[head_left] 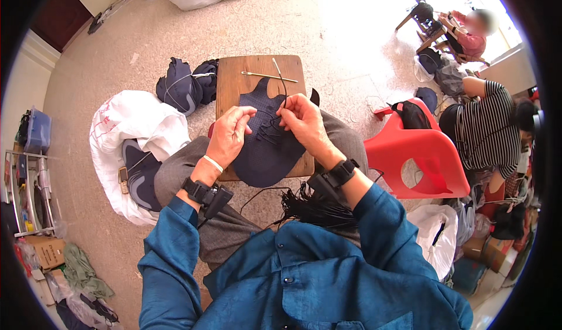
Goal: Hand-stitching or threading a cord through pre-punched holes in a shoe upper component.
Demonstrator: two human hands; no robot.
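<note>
A dark navy shoe upper (pixel 264 161) lies on a wooden stool (pixel 229 72) between my knees, with black lacing across its middle. My right hand (pixel 305 122) is closed above the lacing, pinching a black shoelace (pixel 284 90). That lace runs up to a thin, needle-like metal piece (pixel 277 67). On the left side of the upper, my left hand (pixel 231 128) is closed with thumb and fingertips together; what it holds is too small to make out. Another slim metal needle-like tool (pixel 257 75) rests on the stool top. A bunch of black laces (pixel 313 207) lies across my lap.
Left of the stool stand a white sack (pixel 120 110) with dark uppers and a tied dark bundle (pixel 182 87). A red plastic chair (pixel 421 154) is close on the right. Beyond it a person in stripes (pixel 489 122) bends over; another person (pixel 468 40) sits farther back.
</note>
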